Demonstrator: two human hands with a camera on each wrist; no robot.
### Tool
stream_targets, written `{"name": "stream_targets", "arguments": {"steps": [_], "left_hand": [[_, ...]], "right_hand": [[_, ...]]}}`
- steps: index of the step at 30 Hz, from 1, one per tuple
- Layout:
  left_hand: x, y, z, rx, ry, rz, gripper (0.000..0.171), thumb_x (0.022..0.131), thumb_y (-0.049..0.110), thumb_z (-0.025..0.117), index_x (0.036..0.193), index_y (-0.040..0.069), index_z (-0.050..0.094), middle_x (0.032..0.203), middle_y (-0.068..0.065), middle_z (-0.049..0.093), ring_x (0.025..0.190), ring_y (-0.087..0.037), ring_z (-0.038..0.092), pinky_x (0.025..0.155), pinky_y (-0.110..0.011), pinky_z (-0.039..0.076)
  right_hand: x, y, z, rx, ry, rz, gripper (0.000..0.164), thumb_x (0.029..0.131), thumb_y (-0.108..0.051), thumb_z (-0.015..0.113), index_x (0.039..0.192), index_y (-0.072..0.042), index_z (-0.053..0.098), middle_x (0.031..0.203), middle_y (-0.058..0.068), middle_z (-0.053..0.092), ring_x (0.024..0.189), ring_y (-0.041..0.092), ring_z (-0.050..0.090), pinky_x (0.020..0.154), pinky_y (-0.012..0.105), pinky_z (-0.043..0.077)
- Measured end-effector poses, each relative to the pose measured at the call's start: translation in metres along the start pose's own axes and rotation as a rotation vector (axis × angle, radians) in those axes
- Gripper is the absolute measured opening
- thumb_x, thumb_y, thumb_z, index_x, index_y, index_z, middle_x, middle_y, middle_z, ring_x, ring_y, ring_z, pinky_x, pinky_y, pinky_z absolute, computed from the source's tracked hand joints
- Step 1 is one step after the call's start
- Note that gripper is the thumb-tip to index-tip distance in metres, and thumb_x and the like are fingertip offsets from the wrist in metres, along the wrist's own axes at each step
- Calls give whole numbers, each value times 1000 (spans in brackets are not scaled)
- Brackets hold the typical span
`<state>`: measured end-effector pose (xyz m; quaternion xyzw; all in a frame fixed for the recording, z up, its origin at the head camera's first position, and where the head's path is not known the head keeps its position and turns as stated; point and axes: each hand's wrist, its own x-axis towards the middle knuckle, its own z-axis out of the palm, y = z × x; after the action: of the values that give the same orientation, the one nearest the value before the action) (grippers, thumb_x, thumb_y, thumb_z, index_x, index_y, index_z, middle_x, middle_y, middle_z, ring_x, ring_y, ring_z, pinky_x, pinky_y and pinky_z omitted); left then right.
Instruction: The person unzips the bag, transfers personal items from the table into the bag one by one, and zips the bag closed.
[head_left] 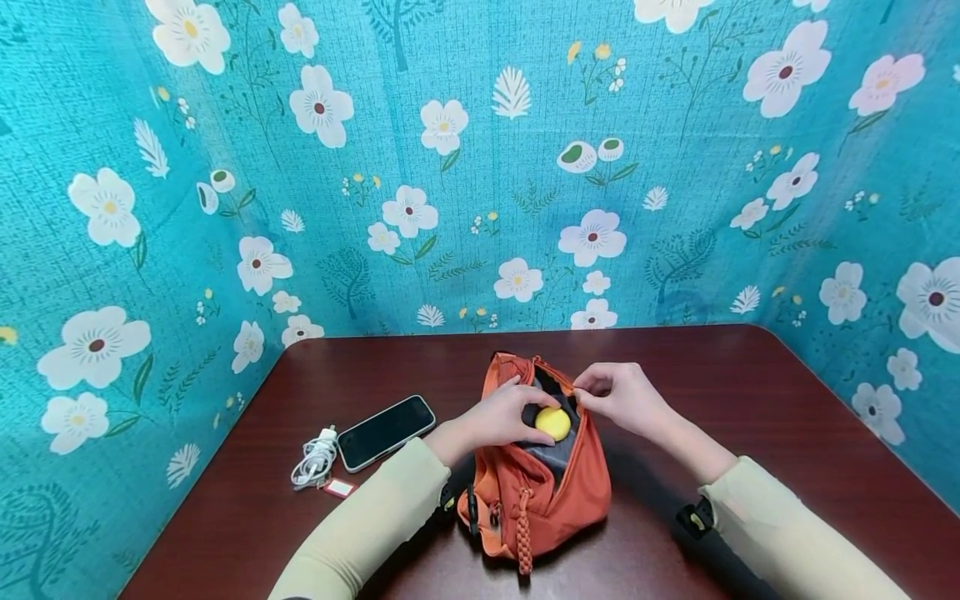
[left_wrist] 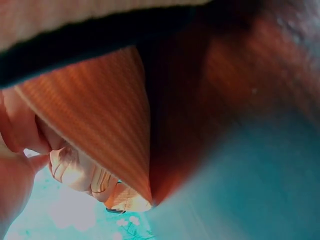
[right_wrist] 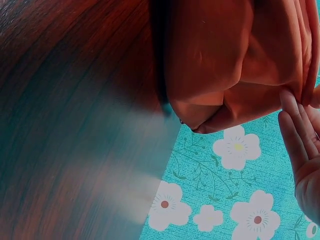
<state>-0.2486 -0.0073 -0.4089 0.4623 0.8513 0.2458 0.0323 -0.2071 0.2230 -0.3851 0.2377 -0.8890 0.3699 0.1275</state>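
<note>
An orange-red bag lies on the table with its zipped top spread apart, showing a grey lining. In the head view my left hand grips a round yellow object between thumb and fingers, at the bag's opening. Its lower part is hidden, and I cannot tell what kind of thing it is. My right hand pinches the right edge of the opening. From the right wrist, that hand's fingers show against the bag's side. Orange ribbed strap fabric fills much of the left wrist view.
Left of the bag, a dark-screened phone lies on the brown table. Beside it are a white charger with a coiled cable and a small red-and-white tag. A braided pull hangs at the bag's front. Flowered turquoise cloth stands behind the table.
</note>
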Motion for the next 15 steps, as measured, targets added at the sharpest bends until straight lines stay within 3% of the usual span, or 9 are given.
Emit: {"name": "stream_targets", "arguments": {"steps": [5, 7, 12, 15], "left_hand": [[-4, 0, -5, -16, 13, 27, 47, 82, 37, 78, 123, 16, 67, 119, 6, 65, 115, -6, 55, 113, -44, 21], [-8, 1, -8, -16, 29, 34, 47, 82, 37, 78, 122, 16, 67, 120, 5, 65, 114, -7, 55, 110, -37, 29], [-21, 3, -22, -27, 59, 31, 45, 83, 37, 77, 122, 16, 67, 121, 3, 63, 96, -11, 57, 84, -26, 47], [-30, 2, -31, -28, 72, 28, 44, 83, 35, 78, 121, 15, 68, 120, 4, 63, 97, -11, 57, 87, -28, 47]], "right_hand": [[-1, 0, 0, 3, -6, 8, 9, 83, -2, 73, 89, -9, 72, 76, -7, 67, 68, 7, 64, 60, 27, 52], [-1, 0, 0, 9, -14, 13, 9, 83, -2, 72, 89, -9, 72, 76, -7, 67, 68, 7, 64, 60, 28, 52], [-2, 1, -1, 17, -28, 25, 8, 85, -3, 72, 90, -9, 72, 77, -6, 66, 69, 8, 64, 60, 28, 52], [-3, 1, -1, 14, -25, 28, 9, 84, -3, 72, 91, -9, 72, 77, -6, 67, 69, 8, 64, 60, 28, 52]]}}
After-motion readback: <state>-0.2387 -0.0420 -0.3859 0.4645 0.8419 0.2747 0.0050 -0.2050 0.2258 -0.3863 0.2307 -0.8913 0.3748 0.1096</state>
